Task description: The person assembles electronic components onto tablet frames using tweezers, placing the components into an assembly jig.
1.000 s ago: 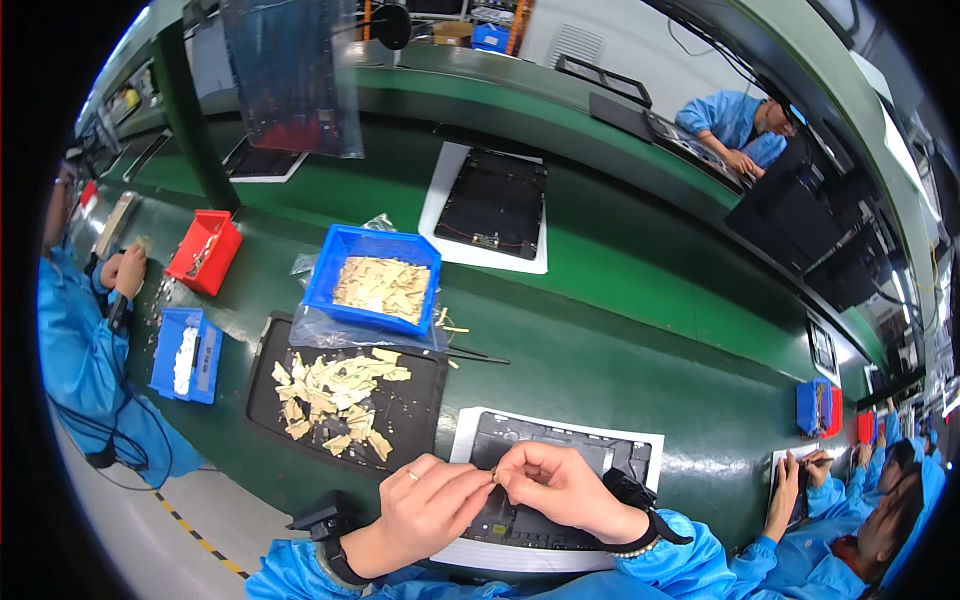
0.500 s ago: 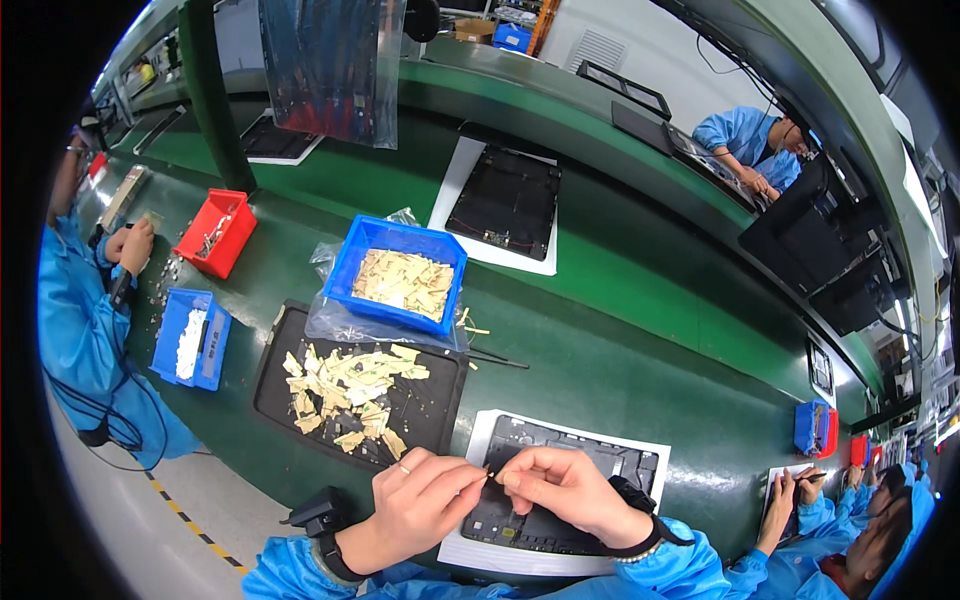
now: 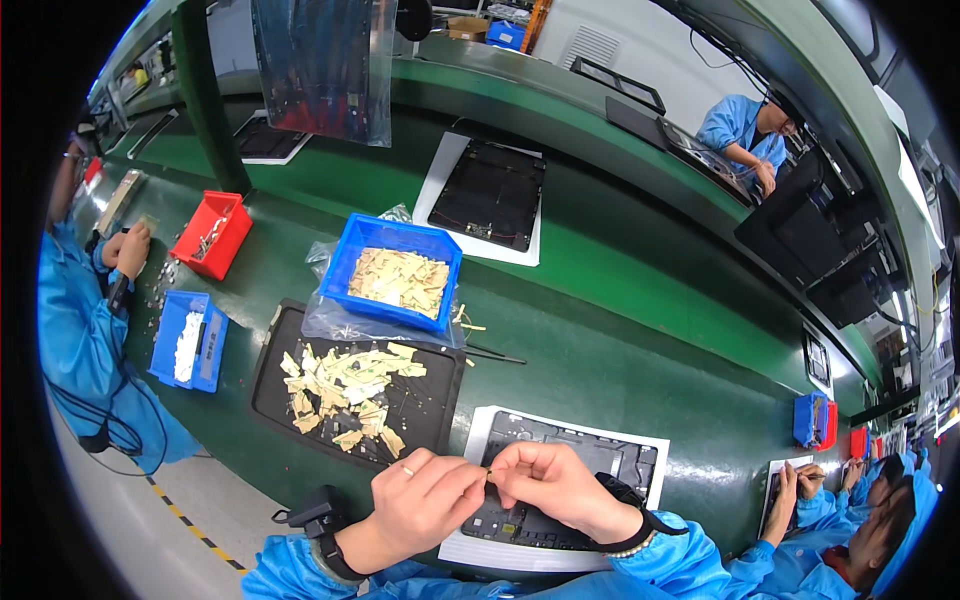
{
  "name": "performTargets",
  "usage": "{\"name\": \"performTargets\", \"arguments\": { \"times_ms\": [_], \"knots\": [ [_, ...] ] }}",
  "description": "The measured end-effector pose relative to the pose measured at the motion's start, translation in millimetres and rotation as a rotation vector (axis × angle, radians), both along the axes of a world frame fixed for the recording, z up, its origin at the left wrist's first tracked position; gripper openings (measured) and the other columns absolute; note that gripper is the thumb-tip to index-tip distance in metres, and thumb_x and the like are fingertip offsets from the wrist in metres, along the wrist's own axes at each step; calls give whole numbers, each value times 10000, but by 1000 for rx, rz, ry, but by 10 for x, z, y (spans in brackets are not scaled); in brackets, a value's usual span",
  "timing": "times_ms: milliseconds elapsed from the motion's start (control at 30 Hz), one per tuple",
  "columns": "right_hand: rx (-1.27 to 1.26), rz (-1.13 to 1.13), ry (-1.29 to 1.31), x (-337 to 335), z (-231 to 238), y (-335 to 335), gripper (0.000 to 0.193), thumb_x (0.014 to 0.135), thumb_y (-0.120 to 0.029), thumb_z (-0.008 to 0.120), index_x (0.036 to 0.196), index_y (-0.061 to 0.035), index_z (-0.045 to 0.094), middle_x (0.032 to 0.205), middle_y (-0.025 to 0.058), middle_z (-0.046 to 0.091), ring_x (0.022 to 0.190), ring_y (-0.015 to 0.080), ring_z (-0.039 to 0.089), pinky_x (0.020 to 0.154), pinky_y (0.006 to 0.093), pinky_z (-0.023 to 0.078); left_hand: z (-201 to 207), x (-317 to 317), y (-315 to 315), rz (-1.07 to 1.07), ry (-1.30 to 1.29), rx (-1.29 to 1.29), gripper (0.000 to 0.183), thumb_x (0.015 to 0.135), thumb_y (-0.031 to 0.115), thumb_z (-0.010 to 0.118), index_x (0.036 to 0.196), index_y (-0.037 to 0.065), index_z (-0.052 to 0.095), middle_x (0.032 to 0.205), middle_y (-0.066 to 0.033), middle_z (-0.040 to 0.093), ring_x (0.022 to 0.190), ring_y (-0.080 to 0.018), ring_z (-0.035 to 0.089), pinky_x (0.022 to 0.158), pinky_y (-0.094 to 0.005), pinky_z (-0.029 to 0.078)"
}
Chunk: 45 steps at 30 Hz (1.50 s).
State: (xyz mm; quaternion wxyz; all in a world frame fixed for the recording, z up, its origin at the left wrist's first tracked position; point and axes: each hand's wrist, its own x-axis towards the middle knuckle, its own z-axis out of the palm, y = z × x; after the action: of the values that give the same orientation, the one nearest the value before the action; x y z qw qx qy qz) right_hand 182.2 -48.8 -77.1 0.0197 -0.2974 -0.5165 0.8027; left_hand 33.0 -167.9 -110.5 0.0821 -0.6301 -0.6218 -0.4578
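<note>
My left hand (image 3: pixel 425 500) and my right hand (image 3: pixel 550 485) meet fingertip to fingertip above a black tablet-like device housing (image 3: pixel 570 437). Both are closed in a pinch on a tiny dark and yellowish piece between them, too small to name. The housing lies open on a white sheet (image 3: pixel 530 555), partly hidden under my hands. Left of it sits a black tray (image 3: pixel 275 385) with a pile of torn cream-yellow backing strips (image 3: pixel 350 385). Behind the tray, a blue bin (image 3: pixel 345 285) full of small tan strips (image 3: pixel 400 280) rests on clear plastic.
Black tweezers (image 3: pixel 495 355) lie beside the tray. A red bin (image 3: pixel 212 235) and a smaller blue bin (image 3: pixel 190 342) stand at left, near a co-worker's hands (image 3: pixel 128 250). Another device housing (image 3: pixel 487 195) lies farther back. More co-workers sit at right (image 3: pixel 790 500) and across the bench.
My fingertips have drawn slightly closer together around the tiny piece. The whole view has shifted a little, and the co-worker across the bench has raised a hand.
</note>
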Motion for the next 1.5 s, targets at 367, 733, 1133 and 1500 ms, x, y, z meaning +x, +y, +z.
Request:
{"name": "performTargets", "arguments": {
  "times_ms": [367,733,1133,1500],
  "knots": [
    [708,72,1,-14,53,-32,91,829,-81,642,891,-22,608,770,17,561,687,92,550,606,260,476,9,1,-48,-81,-950,-190,68,817,23,703,880,16,678,804,-8,609,582,-25,433,481,-188,323],
    [1556,-40,-41,-1381,173,954,151,844,-229,612,858,-80,632,869,101,643,770,303,644,664,398,512,142,-175,56,131,-74,-173,146,774,53,706,906,48,646,804,-84,648,672,-268,594,622,-353,486],
    [1199,82,-242,474,245,559,114,877,-194,619,868,-81,632,882,78,650,787,289,658,667,392,518,273,4,271,-312,-345,-565,437,814,70,715,1133,24,420,746,-44,663,546,-154,572,517,-282,459],
    [789,-5,42,893,-37,371,206,880,-155,673,1047,-35,666,874,44,595,678,129,583,588,270,468,325,313,662,-542,-450,-839,369,872,163,672,1057,59,370,796,-82,700,746,-298,680,598,-386,511]
  ]
}}
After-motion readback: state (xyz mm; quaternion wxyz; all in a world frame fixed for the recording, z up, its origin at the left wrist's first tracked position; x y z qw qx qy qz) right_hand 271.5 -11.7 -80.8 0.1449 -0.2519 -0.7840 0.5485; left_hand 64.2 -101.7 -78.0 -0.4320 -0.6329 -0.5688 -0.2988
